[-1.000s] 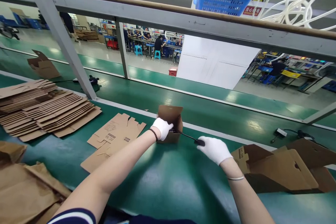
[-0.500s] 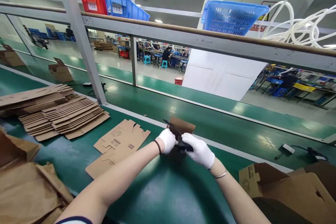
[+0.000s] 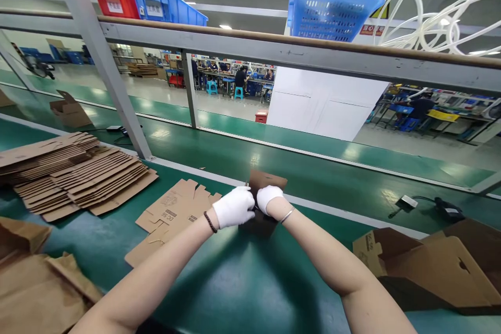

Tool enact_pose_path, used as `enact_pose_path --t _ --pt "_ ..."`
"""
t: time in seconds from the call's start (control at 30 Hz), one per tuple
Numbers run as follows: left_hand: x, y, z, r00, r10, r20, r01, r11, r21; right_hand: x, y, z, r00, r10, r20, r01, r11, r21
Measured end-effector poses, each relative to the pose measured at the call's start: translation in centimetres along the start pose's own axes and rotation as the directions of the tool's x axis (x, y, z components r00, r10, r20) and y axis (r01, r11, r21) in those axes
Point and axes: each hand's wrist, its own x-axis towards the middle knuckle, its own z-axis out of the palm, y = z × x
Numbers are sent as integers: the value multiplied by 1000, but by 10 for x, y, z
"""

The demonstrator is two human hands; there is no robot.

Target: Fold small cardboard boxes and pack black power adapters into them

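A small brown cardboard box (image 3: 259,225) stands open on the green bench, its lid flap (image 3: 268,179) raised at the back. At its left rim is my white-gloved left hand (image 3: 236,206), fingers pinched together; what they hold, if anything, is hidden. My right hand (image 3: 269,198), also gloved, is bent over the box opening with curled fingertips pointing down inside. The black power adapter and its cable are mostly out of sight between the hands and the box walls. Just left lies a flat, unfolded carton (image 3: 172,214) printed DC 56.
A stack of flat cartons (image 3: 86,175) lies to the left, brown paper (image 3: 35,287) at front left. A larger open box (image 3: 430,271) stands at right. Behind it on the green belt lies an adapter (image 3: 448,210). A metal post (image 3: 104,62) and overhead shelf rail (image 3: 250,44) frame the bench.
My right hand has turned over and moved the black adapter down into the box, where it is now hidden. My left hand has shifted slightly left. The camera view has shifted a little.
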Motion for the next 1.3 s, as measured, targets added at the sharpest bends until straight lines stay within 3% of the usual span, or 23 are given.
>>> enact_pose_path --t 0.1,0.23,0.4,0.53,0.63,0.8,0.93,1.0,1.07,1.1,1.17,1.23,1.3 --pt "2 -12 -4 999 23 -48 -24 1000 -12 3 5 4 999 -32 -9 32 999 15" --pt "15 -15 0 998 31 -59 -31 1000 5 -5 22 11 993 -56 -103 60 998 37" --pt "29 -5 2 994 -33 -103 34 999 13 -13 42 17 975 36 -220 -22 997 69" --pt "36 0 4 993 -67 -97 67 998 1 -18 47 17 970 83 -227 -69 995 69" --pt "43 -4 13 996 -75 -56 75 997 -7 -23 46 15 984 26 -174 -22 999 26" --pt "52 -6 30 997 -69 -17 68 996 -62 -15 40 6 980 -198 25 198 980 -22" --pt "41 -8 23 997 -55 -51 47 988 -149 4 33 -5 967 -211 145 216 976 -22" --pt "23 -24 16 985 -156 -79 136 966 -220 6 32 -10 969 -197 148 203 979 -23" --pt "-4 -55 12 920 -386 -69 352 889 -292 -5 30 -11 975 -195 105 199 980 -27" --pt "-21 -75 12 854 -519 -40 482 817 -316 -14 29 -10 979 -193 70 196 980 -35" --pt "-62 -116 16 687 -724 64 701 636 -324 -36 23 -2 986 -164 -42 163 986 -29" --pt "-103 -146 27 509 -840 186 844 446 -298 -55 18 12 987 -82 -141 89 995 42" --pt "-133 -160 43 371 -882 290 916 297 -269 -65 15 30 996 21 -88 -12 994 105"
